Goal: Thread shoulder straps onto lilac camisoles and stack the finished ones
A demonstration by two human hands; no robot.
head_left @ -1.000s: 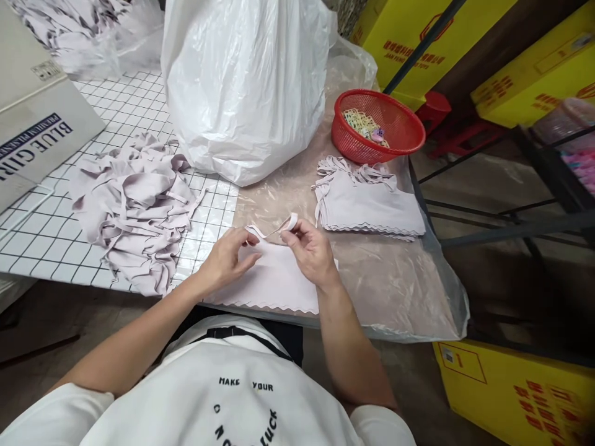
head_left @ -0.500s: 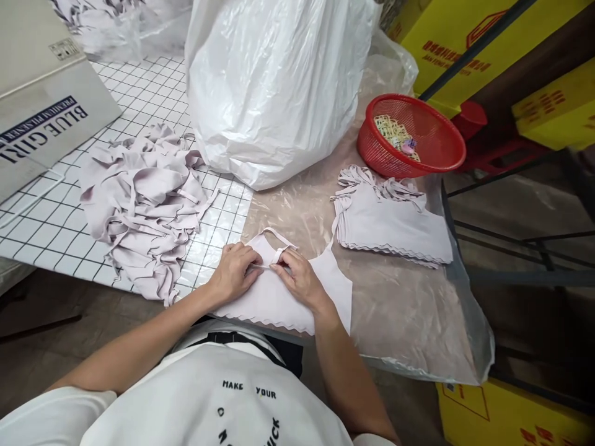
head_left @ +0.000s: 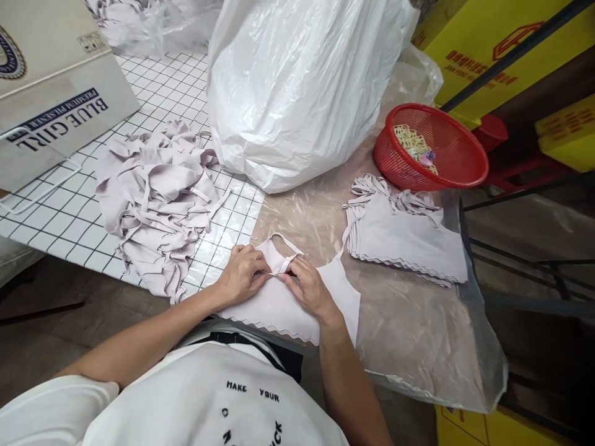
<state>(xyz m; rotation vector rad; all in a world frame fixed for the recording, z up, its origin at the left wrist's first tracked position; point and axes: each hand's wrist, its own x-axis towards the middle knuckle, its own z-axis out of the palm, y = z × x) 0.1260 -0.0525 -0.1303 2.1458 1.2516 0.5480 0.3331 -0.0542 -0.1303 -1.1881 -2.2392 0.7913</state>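
Note:
A pale lilac strappy top (head_left: 279,316) with a wavy hem lies flat at the table's near edge. My left hand (head_left: 244,275) pinches fabric at its neckline, fingers bent. Close beside it, my right hand (head_left: 309,288) is closed on the same edge, near the base of a thin strap loop. A small fold of cloth stands between the two sets of fingertips. On the right is a neat stack of similar tops (head_left: 404,238), straps bunched at its far side. To the left spreads a loose heap of lilac tops (head_left: 158,198).
A large white plastic bag (head_left: 297,93) stands behind my hands. Back right, a red mesh basket (head_left: 430,176) holds small pale pieces. A cardboard box (head_left: 69,118) sits at left on the grid-patterned table (head_left: 79,223). Clear plastic sheeting (head_left: 409,328) covers the right side. Yellow boxes (head_left: 483,74) stand beyond.
The view has swung slightly left, so everything sits further right in the picture. My hands stay pinched at the neckline, and the small fold between my fingertips has shifted and shows more broadly.

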